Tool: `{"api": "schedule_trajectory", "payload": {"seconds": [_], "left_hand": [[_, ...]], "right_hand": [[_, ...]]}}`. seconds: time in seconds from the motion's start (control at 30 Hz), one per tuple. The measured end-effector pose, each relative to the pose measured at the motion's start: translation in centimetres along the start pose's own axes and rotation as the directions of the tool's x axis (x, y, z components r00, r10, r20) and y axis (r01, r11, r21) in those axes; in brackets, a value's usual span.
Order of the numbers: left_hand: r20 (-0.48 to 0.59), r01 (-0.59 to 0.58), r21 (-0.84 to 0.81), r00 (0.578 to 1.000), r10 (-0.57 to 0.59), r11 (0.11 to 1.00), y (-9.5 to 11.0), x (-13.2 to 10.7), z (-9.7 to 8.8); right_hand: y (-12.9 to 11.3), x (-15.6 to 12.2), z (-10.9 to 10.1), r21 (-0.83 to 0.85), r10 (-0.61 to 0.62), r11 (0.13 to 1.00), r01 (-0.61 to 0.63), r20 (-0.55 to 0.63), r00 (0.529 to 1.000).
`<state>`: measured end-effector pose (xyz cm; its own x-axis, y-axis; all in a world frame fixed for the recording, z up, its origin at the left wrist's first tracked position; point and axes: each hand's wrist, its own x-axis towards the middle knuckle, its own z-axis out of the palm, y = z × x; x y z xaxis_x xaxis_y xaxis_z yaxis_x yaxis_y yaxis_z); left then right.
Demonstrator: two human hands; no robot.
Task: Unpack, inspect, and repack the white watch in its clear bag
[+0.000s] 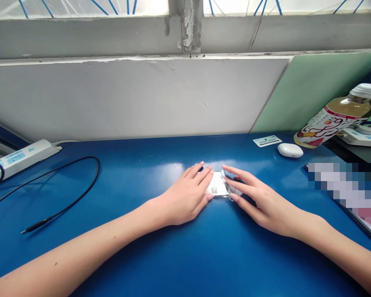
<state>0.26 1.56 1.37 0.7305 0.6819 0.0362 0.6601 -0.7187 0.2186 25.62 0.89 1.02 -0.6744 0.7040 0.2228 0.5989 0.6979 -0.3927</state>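
A small flat white piece with a square printed code [217, 184] lies on the blue table, in or under clear plastic. My left hand [187, 196] rests flat over its left part with the fingers stretched out, hiding that side. Crinkled clear plastic [234, 189] shows at the right end of the white piece. Against this plastic are the fingertips of my right hand [262, 202], with fingers straight and apart. A short beaded bit [231, 198] shows by the right thumb tip. What lies beneath the left palm is hidden.
On the left are a white power strip [21, 159] and a looped black cable [94, 177]. At the back right stand a drink bottle [327, 121], a white oval case [290, 150] and a printed card [267, 141]. A tablet-like device [352, 194], its screen blurred out, lies at right.
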Motion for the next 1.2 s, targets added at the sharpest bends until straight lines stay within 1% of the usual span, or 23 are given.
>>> {"api": "schedule_trajectory", "payload": {"seconds": [0.1,0.17,0.3,0.4,0.5,0.57,0.67,0.8,0.87,0.97,1.07,1.13,1.2], "left_hand": [[-0.007,0.015,-0.048,1.000,-0.016,0.999,0.0,0.0,-0.1],[-0.020,0.024,-0.110,0.999,-0.026,0.994,0.0,0.0,0.0],[-0.057,0.019,-0.193,0.998,-0.030,0.981,-0.3,0.0,0.2],[-0.067,0.008,-0.189,0.998,-0.021,0.982,-0.3,0.1,0.3],[-0.048,0.012,-0.152,0.999,-0.020,0.988,-0.1,0.1,0.2],[-0.044,0.014,-0.133,0.999,-0.020,0.991,0.0,0.1,0.2],[-0.068,0.021,-0.126,0.997,-0.030,0.992,0.0,0.0,0.5],[-0.120,0.094,-0.129,0.987,-0.109,0.987,0.0,-0.2,1.2],[-0.154,0.108,-0.133,0.980,-0.128,0.985,-0.1,-0.3,1.4],[-0.192,0.083,-0.151,0.975,-0.111,0.985,-0.3,-0.3,1.4],[-0.217,0.044,-0.164,0.973,-0.079,0.985,-0.4,-0.3,1.0],[-0.243,0.009,-0.180,0.969,-0.053,0.984,-0.3,-0.4,0.8],[-0.268,-0.036,-0.205,0.963,-0.020,0.978,-0.2,-0.4,0.5]], "right_hand": [[0.0,0.0,0.2,0.058,0.001,0.998,0.000,-0.010,1.000],[-0.1,0.0,0.4,0.078,-0.022,0.997,0.025,-0.036,0.999],[-0.2,0.2,0.8,0.040,-0.127,0.991,0.130,-0.078,0.989],[-0.1,0.7,1.0,0.007,-0.214,0.977,0.215,-0.099,0.972],[0.0,1.1,0.9,0.006,-0.243,0.970,0.244,-0.073,0.967],[0.2,1.3,0.7,0.007,-0.240,0.971,0.241,-0.057,0.969],[0.7,1.4,0.2,-0.001,-0.212,0.977,0.212,-0.061,0.975],[2.1,1.4,-0.2,-0.017,-0.144,0.990,0.143,-0.080,0.986],[2.8,1.3,-0.1,-0.025,-0.115,0.993,0.113,-0.102,0.988],[3.3,1.3,0.1,-0.046,-0.106,0.994,0.102,-0.103,0.989],[3.1,1.3,0.2,-0.049,-0.119,0.992,0.114,-0.118,0.986],[2.8,1.4,0.2,-0.031,-0.134,0.991,0.131,-0.159,0.978],[2.3,1.4,0.2,0.017,-0.145,0.988,0.154,-0.247,0.958]]}}
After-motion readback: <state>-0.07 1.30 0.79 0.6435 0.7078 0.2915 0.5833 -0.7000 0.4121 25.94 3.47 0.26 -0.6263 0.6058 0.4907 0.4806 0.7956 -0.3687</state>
